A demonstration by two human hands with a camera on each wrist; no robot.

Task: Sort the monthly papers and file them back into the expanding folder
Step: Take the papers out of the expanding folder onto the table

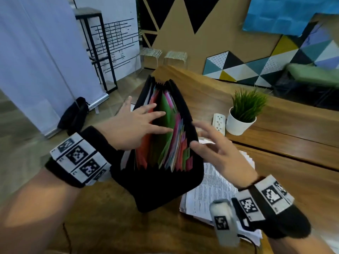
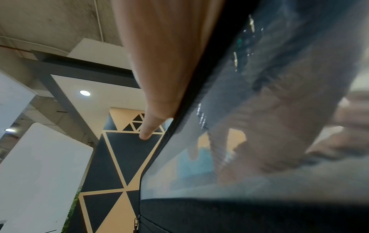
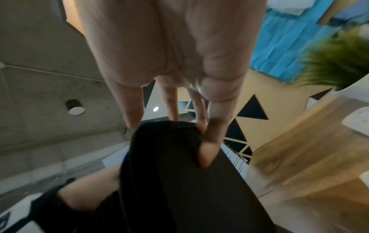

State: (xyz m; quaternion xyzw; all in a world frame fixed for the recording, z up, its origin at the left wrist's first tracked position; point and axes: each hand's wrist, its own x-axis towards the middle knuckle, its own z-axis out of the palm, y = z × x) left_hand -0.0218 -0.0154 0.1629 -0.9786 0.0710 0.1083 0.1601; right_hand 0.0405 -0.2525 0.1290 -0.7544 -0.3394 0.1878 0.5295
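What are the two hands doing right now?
Left hand: open, straight fingers inside the black expanding folder.
Right hand: open, fingers touching the folder's side.

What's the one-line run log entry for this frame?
folder: open, upright on desk | left hand: spreading dividers | right hand: open at folder's right wall | papers: unfiled

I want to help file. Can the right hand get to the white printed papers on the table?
Probably yes. The right hand is open beside the black expanding folder, and the white printed papers lie uncovered just below it.
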